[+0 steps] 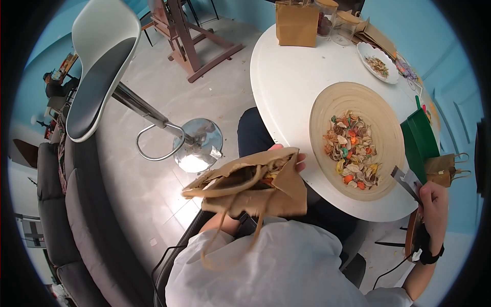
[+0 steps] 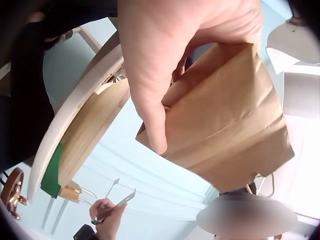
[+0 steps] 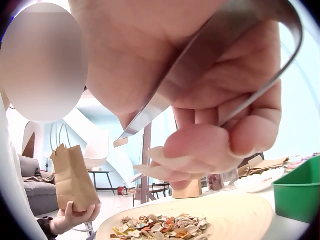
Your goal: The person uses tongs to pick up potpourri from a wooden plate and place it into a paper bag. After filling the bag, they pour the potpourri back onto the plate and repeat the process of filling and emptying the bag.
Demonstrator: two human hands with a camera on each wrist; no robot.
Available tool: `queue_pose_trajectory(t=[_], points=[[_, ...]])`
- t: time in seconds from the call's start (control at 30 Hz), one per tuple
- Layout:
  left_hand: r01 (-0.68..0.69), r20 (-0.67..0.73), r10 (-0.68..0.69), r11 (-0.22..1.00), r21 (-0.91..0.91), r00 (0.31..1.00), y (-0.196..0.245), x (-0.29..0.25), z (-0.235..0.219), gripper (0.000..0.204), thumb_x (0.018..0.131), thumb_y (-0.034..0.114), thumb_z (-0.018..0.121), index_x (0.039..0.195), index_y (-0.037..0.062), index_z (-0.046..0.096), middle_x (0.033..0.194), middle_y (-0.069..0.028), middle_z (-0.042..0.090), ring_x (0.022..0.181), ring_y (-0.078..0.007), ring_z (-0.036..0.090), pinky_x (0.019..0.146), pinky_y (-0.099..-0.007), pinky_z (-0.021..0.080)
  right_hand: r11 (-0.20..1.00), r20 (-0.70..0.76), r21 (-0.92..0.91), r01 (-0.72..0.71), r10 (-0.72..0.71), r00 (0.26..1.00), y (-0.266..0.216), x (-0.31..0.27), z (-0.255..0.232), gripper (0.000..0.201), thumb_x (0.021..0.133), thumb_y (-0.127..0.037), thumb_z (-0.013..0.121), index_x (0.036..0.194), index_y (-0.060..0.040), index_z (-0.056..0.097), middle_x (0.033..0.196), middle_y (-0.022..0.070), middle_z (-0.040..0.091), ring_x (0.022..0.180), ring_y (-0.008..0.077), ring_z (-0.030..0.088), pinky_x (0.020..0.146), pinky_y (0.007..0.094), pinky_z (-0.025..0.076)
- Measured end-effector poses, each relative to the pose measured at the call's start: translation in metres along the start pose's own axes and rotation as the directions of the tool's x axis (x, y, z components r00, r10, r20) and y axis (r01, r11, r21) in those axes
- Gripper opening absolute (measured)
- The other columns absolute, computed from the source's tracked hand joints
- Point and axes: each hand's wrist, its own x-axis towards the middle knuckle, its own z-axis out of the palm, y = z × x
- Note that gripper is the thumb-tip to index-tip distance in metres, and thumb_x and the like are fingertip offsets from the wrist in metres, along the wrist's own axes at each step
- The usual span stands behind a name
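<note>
My left hand [image 2: 170, 55] grips a brown paper bag [image 1: 281, 197] by its lower part, thumb along one side. The bag is tilted beside the table's edge, its mouth gaping and twisted handles hanging; some yellow and orange bits show inside. My right hand [image 1: 433, 204] holds metal tongs [image 3: 180, 75] past the table's right side, their two arms spread with nothing between the tips. Between the hands, a round wooden tray [image 1: 327, 105] carries a heap of dried petals [image 1: 353, 148] in orange, green, yellow and beige.
On the white table [image 1: 286, 77] stand another paper bag [image 1: 296, 25], glass jars [image 1: 345, 30] and a white scalloped dish [image 1: 364, 51] of dried bits. A green container [image 1: 420, 138] and small paper bag [image 1: 442, 166] border the tray. A bar stool [image 1: 102, 66] stands left.
</note>
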Motion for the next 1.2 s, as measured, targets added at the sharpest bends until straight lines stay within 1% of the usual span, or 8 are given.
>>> queue_pose_trajectory(t=[0.03,0.1,0.17,0.23,0.47,0.77,0.8,1.2], points=[[0.242,0.303,-0.128,0.893,-0.378,0.944,0.012,-0.002,-0.006,0.064,0.1,0.047,0.045,0.148,0.0054,0.037,0.155,-0.0227,0.029,0.144,-0.0363,0.029,0.106,-0.0694,0.034,1.0,0.006,0.018,-0.023,0.023,1.0,0.002,0.001,0.003,0.051,0.098,-0.037,0.058,0.063,-0.0005,0.052,0.052,-0.0023,0.045,0.046,0.006,0.041,0.044,0.0251,0.029],[0.367,0.476,-0.219,0.898,-0.243,0.852,0.02,0.011,-0.001,0.065,0.099,0.048,0.047,0.147,0.0051,0.037,0.154,-0.0236,0.029,0.143,-0.0375,0.03,0.108,-0.0691,0.032,0.998,0.019,-0.053,-0.023,0.024,1.0,-0.004,0.011,0.004,0.051,0.098,-0.036,0.058,0.063,0.0001,0.051,0.051,-0.0011,0.044,0.047,0.0071,0.042,0.044,0.0269,0.03],[0.257,0.552,-0.155,0.96,-0.112,0.819,0.024,0.018,-0.003,0.071,0.097,0.052,0.048,0.149,0.0051,0.035,0.154,-0.0234,0.029,0.142,-0.0385,0.031,0.106,-0.0692,0.034,0.978,0.013,-0.209,0.007,-0.005,1.0,-0.005,0.026,-0.001,0.051,0.095,-0.036,0.06,0.064,0.0037,0.051,0.049,0.0064,0.043,0.047,0.013,0.043,0.046,0.0335,0.031],[0.144,0.021,-0.142,0.981,-0.133,0.99,0.034,-0.022,0.039,0.073,0.095,0.052,0.052,0.148,0.0053,0.036,0.154,-0.0216,0.031,0.141,-0.0403,0.033,0.106,-0.0653,0.038,0.916,-0.008,-0.401,0.019,-0.025,1.0,-0.006,0.046,-0.004,0.057,0.093,-0.041,0.061,0.064,0.0065,0.051,0.05,0.0154,0.041,0.045,0.0243,0.042,0.047,0.039,0.033],[0.129,-0.041,-0.128,0.991,0.023,0.991,0.033,-0.042,0.016,0.073,0.094,0.052,0.054,0.148,0.0051,0.036,0.153,-0.0215,0.032,0.14,-0.0406,0.034,0.106,-0.0643,0.038,0.756,0.072,-0.653,0.044,0.005,0.997,0.02,0.104,0.005,0.072,0.09,-0.057,0.059,0.056,0.0068,0.055,0.047,0.0188,0.04,0.044,0.0362,0.044,0.047,0.0421,0.037],[0.003,-0.14,0.042,0.951,0.308,0.989,0.059,-0.082,-0.016,0.074,0.093,0.052,0.056,0.147,0.0048,0.037,0.153,-0.0213,0.034,0.139,-0.0411,0.036,0.106,-0.0628,0.039,0.881,0.343,-0.449,0.147,0.018,0.939,0.0,0.145,0.053,0.074,0.084,-0.062,0.063,0.056,0.0056,0.06,0.044,0.0155,0.044,0.039,0.0268,0.045,0.044,0.0373,0.037],[-0.01,-0.148,0.064,0.94,0.341,0.987,0.032,-0.057,-0.016,0.074,0.093,0.052,0.056,0.147,0.0048,0.037,0.152,-0.0213,0.034,0.139,-0.0412,0.036,0.106,-0.0626,0.039,0.887,0.345,-0.427,0.176,-0.02,0.939,-0.001,0.148,0.059,0.074,0.082,-0.063,0.064,0.055,0.0049,0.061,0.043,0.014,0.044,0.039,0.0259,0.045,0.043,0.0368,0.037],[-0.12,-0.213,0.297,0.798,0.59,0.931,0.063,-0.088,-0.019,0.079,0.09,0.054,0.061,0.146,0.0046,0.038,0.148,-0.0196,0.043,0.133,-0.0412,0.044,0.105,-0.0565,0.044,0.876,0.325,-0.424,0.23,-0.09,0.942,-0.013,0.14,0.079,0.072,0.08,-0.062,0.067,0.047,0.0007,0.054,0.041,0.0116,0.038,0.039,0.0269,0.041,0.042,0.0378,0.033]])
